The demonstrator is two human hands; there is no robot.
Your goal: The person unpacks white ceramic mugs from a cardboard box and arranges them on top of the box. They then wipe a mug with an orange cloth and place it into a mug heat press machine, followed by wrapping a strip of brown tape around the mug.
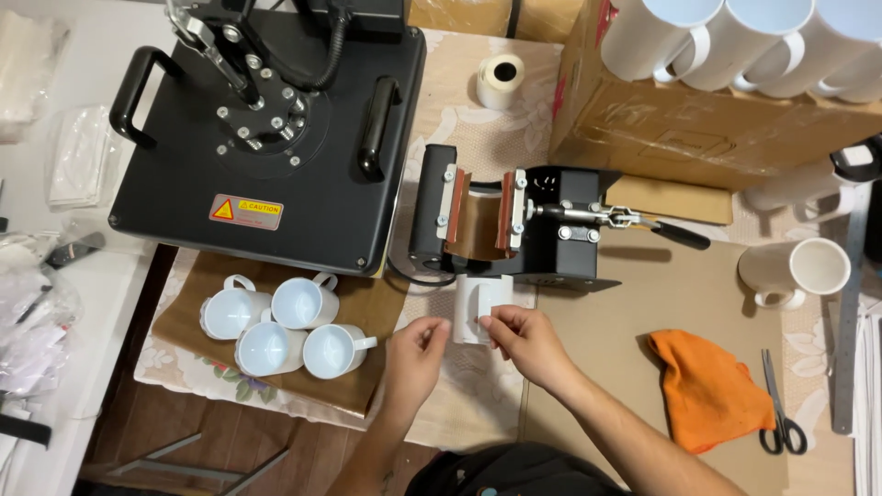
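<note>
The flat black heat press [266,138] fills the upper left of the table, its 2 side handles raised and a yellow-and-red warning label on its front edge. To the upper right sits a brown cardboard box [698,119] with several white mugs lying on top of it. In the middle stands the smaller black mug press [514,225], its brown curved heating wrap open at the left and its lever handle pointing right. A brown sheet [661,303] covers the right part of the table, and an orange cloth [707,390] lies crumpled on it, with black-handled scissors [779,404] just beside the cloth. Below the flat press, 4 white mugs [280,326] stand clustered together, open ends up. Another single white mug [797,271] lies on its side at the right. A roll of pale tape [501,80] stands near the top centre.

Just in front of the mug press lies the white mug [480,308] being worked on. The right hand [525,340] touches its right side, fingertips pinched narrowly against the mug's wall. The left hand [415,354] is just beside the mug on the left, thumb and forefinger closed in a tight pinch; what they hold, if anything, cannot be told.
</note>
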